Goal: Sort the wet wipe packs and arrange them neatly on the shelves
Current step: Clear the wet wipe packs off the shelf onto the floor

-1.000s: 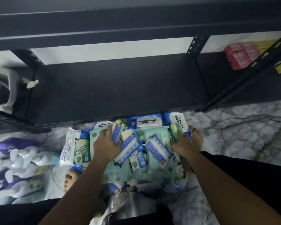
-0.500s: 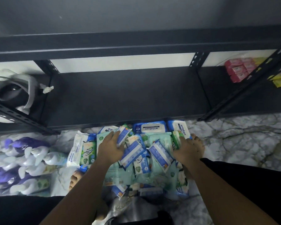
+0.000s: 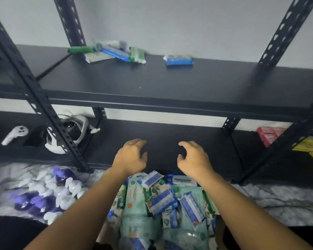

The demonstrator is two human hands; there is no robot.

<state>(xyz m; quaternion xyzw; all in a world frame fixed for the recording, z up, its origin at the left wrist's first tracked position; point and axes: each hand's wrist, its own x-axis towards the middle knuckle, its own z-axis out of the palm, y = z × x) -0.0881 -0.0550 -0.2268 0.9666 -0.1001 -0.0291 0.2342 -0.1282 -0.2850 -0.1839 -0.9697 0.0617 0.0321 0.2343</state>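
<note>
The fingers point(image 3: 137, 142) of the left hand point(image 3: 129, 158) are loosely curled and spread, gripping nothing. Those of the right hand point(image 3: 195, 161) curl the same way, thumb apart from the fingers point(image 3: 185, 144), also without a hold. Both hands hover palm-down at the centre of the frame, well apart from each other, over the front edge of the lower shelf point(image 3: 170, 134). That board shows as a wide dark surface running between the perforated black posts point(image 3: 49, 112).

Just below the wrists, at lower centre, the pile of wet wipe packs point(image 3: 163, 204) lies on the marble floor point(image 3: 278, 201). It is a jumble of pale green and blue-and-white packs, overlapping at all angles. Its far end lies right at the lower shelf's front edge.

Above the hands, the front lip of the upper shelf point(image 3: 152, 83) crosses the whole frame. Most of its top is bare dark board. Near its back edge, at upper centre, lies a loose cluster of green and blue packs point(image 3: 112, 52), with a single blue pack point(image 3: 179, 60) apart to the right.

At the left, behind a slanting post, sit a white headset point(image 3: 69, 132) and a white controller point(image 3: 14, 134). At the right edge are red packs point(image 3: 267, 134) and yellow packs point(image 3: 307, 147). Purple and white pouches point(image 3: 49, 192) lie on the floor at lower left.
</note>
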